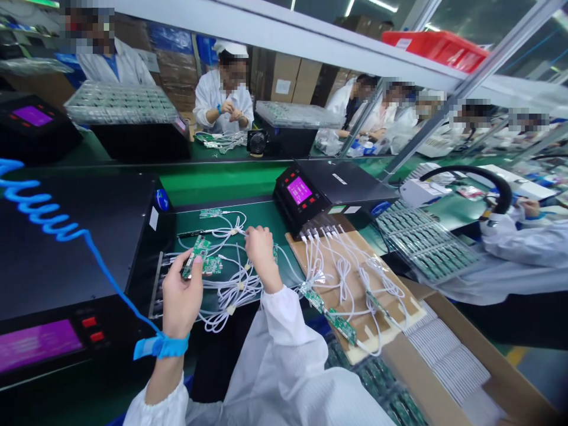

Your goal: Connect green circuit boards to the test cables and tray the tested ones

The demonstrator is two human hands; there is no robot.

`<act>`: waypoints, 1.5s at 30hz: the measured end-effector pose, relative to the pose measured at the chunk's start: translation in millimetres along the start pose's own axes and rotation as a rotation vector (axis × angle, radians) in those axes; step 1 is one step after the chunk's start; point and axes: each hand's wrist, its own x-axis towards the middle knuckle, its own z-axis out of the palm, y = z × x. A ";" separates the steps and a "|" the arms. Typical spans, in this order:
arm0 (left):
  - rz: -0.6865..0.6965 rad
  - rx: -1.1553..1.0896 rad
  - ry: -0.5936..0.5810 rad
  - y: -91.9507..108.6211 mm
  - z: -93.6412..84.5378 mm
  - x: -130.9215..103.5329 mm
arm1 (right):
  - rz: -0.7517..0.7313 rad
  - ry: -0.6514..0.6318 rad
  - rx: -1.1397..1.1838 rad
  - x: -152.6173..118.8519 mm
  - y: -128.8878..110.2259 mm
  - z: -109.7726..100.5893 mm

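- Currently, the left hand (pixel 181 290) pinches a green circuit board (pixel 195 257) between thumb and fingers, raised over the near bench, left of the middle.
- The right hand (pixel 261 254) is beside the white cables (pixel 239 290), knuckles up; its fingertips are turned away, so I cannot tell whether they grip a cable.
- As far as I can judge, the work is partway along: a cabled board (pixel 210 213) lies at the back, and more boards (pixel 341 325) rest among leads on the brown panel (pixel 295 242).
- Whether a lead joins the held board is unclear, as hand and cables overlap there.
- What seems left is plentiful: a clear tray (pixel 426 242) on the right holds rows of boards with no leads visible on them, and another tray (pixel 377 378) shows beside the open carton (pixel 444 331).
- Writing is scarce: the black tester (pixel 299 190) has a lit magenta screen whose lines are too small to read.
- A white label (pixel 154 218) and a round blue sticker (pixel 162 199) mark the left-hand unit (pixel 75 236); no brand is legible.
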 end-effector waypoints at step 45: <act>-0.261 -0.854 0.015 25.4 50.0 6.6 | -0.320 0.484 0.907 -71.3 -3.1 4.5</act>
